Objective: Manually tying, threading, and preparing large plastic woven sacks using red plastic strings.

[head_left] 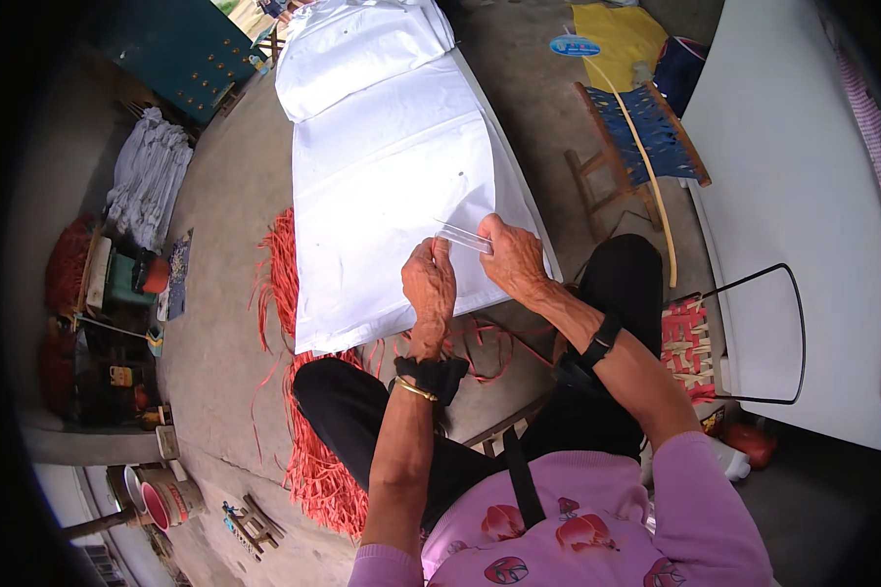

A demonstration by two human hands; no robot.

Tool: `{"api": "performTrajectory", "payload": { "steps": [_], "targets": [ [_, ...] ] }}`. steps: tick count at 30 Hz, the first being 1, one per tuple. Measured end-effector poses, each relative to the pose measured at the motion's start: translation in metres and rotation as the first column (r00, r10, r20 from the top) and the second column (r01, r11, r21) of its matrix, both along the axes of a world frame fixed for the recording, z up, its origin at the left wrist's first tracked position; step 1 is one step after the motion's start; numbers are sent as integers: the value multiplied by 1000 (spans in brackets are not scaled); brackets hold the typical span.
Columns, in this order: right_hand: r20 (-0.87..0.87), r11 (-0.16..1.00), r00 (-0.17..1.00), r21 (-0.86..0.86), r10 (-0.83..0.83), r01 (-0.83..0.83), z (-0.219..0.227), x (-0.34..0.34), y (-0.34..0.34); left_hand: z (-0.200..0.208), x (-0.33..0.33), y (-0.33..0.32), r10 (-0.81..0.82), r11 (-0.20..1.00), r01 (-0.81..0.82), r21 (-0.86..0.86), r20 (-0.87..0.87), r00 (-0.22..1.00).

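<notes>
"Pink sweater [582, 558] closest to us, black trousers [347, 406] just past it. What are the fingers doing?"

"On the right hand [517, 262], they're closed on one end of a clear slim strip [465, 238]. The left hand [429, 286] has its fingertips pinched together at the other end."

"So where's the strip?"

"Between both hands, over the white sheeting [382, 196]; whether it touches that, I can't tell."

"And around them?"

"Red strands [323, 479] heaped left of the sheeting, and a blue-webbed stool [661, 147] off to the right."
</notes>
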State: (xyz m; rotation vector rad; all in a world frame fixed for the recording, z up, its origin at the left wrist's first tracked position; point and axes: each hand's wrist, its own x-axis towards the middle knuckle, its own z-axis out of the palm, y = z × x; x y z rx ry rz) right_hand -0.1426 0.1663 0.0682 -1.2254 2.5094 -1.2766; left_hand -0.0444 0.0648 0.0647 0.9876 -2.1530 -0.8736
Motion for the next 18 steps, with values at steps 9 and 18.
{"api": "performTrajectory", "payload": {
  "steps": [9,18],
  "targets": [
    [213,992,969,-42,128,-122,-19,17,-22,0,9,10,104,787,129,604,-336,936],
    [259,967,933,-32,251,-251,-6,-1,-7,-36,24,6,222,844,43,535,-421,879]
  ]
}}
